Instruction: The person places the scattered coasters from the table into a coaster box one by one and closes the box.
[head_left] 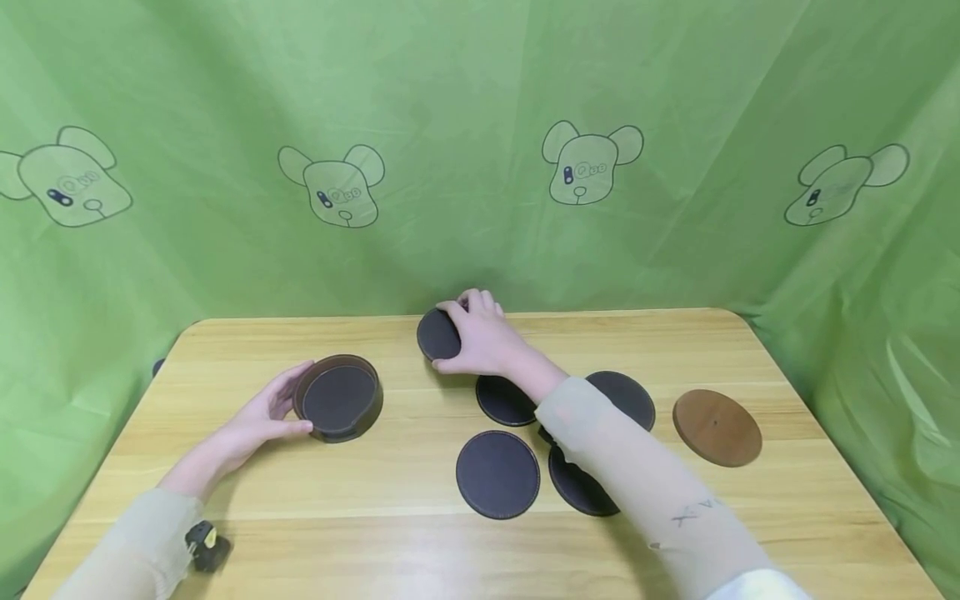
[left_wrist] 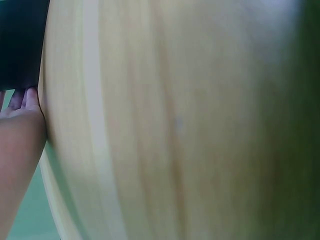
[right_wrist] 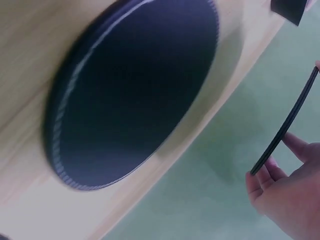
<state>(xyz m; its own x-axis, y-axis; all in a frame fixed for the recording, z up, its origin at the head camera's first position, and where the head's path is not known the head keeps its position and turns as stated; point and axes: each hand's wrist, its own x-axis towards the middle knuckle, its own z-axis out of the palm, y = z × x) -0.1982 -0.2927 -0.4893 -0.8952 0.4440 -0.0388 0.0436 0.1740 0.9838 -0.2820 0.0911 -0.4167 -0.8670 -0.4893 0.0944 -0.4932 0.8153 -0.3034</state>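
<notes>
At the left of the head view, a round dark coaster holder (head_left: 375,408) with a brown inner wall stands on the table. A dark coaster (head_left: 339,398) lies inside it. My left hand (head_left: 258,421) grips the holder's left side, thumb at the front and fingers behind. Near the table's back edge, my right hand (head_left: 483,337) pinches a black coaster (head_left: 437,335) by its rim, tilted above the wood. Edge-on, the held coaster (right_wrist: 285,125) looks thin in the right wrist view. The left wrist view catches only part of the holder (left_wrist: 20,45) and the left hand (left_wrist: 22,107).
Several black stitched coasters lie flat right of centre, including a front one (head_left: 498,475) and one (head_left: 502,402) partly under the right wrist. The right forearm covers parts of others. A brown disc (head_left: 717,427) lies farther right. Green cloth (head_left: 465,100) hangs behind the table.
</notes>
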